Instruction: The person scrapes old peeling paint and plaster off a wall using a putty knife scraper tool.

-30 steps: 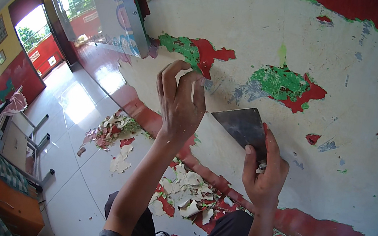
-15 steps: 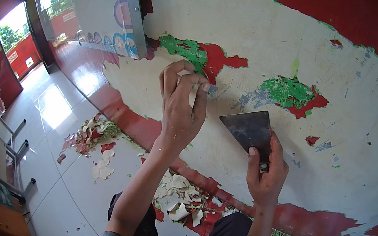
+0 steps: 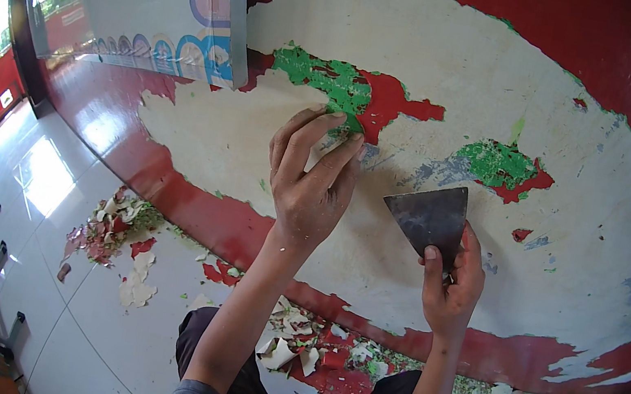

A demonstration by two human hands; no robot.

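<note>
Right fingers [image 3: 471, 245]: gripping a dark scraper [image 3: 429, 217]; left fingers [image 3: 302, 144]: resting half-curled beside green paint [image 3: 322, 74], any hold unclear.

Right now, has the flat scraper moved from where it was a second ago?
Yes. The scraper, held in the right hand, has shifted to the right: its blade now shows nearer the small red spot on the wall.

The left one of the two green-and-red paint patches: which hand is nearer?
Left. The left hand is at the lower edge of the patch; the right hand, holding a dark scraper, is farther below, to the right.
</note>
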